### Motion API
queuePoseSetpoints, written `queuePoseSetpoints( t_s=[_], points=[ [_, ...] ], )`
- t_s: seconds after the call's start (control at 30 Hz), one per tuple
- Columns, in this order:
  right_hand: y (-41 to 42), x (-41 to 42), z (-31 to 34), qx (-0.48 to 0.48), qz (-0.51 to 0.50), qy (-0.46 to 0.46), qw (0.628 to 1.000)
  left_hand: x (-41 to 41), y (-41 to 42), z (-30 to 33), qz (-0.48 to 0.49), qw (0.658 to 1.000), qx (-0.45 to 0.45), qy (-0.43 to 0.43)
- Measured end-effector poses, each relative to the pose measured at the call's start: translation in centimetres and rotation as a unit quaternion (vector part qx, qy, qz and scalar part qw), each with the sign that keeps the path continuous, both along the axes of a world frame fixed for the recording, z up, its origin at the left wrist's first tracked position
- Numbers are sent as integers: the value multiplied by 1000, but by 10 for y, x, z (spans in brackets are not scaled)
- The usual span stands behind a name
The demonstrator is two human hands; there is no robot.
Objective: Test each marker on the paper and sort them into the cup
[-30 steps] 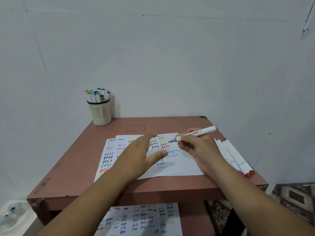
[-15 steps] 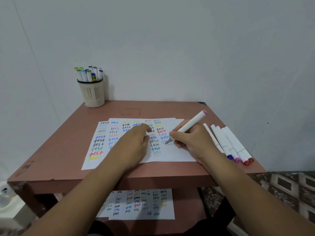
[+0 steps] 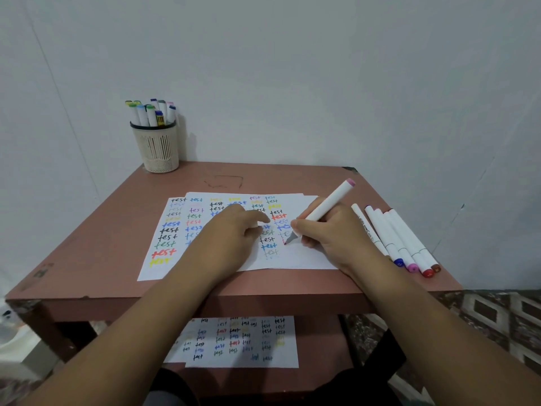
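My right hand [image 3: 330, 232] grips a white marker [image 3: 328, 205] with a pink end cap, its grey tip touching the white paper [image 3: 307, 259] among rows of coloured "test" words. My left hand [image 3: 231, 238] rests on the paper with curled fingers and pinches a small white cap [image 3: 254, 226] at its fingertips. A beige mesh cup [image 3: 158, 150] stands at the table's far left corner with several capped markers in it. Several white markers [image 3: 401, 238] lie side by side at the table's right edge.
The reddish-brown table [image 3: 102, 244] stands against a white wall. Another written-on sheet [image 3: 243, 341] lies on the shelf below. Patterned floor tiles [image 3: 497, 315] show at the right.
My right hand lowered the marker from above the sheet until its tip met the paper. My left hand closed its spread fingers and settled on the sheet. The view tilted down.
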State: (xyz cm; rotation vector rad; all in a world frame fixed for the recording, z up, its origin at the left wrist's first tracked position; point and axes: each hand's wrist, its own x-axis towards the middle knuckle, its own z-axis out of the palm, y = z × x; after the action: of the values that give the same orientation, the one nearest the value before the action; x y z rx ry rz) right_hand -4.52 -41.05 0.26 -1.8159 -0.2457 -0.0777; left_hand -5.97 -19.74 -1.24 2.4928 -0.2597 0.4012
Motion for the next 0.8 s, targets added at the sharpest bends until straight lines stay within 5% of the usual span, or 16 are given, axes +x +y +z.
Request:
queuePoseSetpoints(
  t_s=[0.8],
  points=[
    [0, 1, -4, -25, -40, -16, 999, -8, -3, 8, 32, 998, -54, 19]
  ],
)
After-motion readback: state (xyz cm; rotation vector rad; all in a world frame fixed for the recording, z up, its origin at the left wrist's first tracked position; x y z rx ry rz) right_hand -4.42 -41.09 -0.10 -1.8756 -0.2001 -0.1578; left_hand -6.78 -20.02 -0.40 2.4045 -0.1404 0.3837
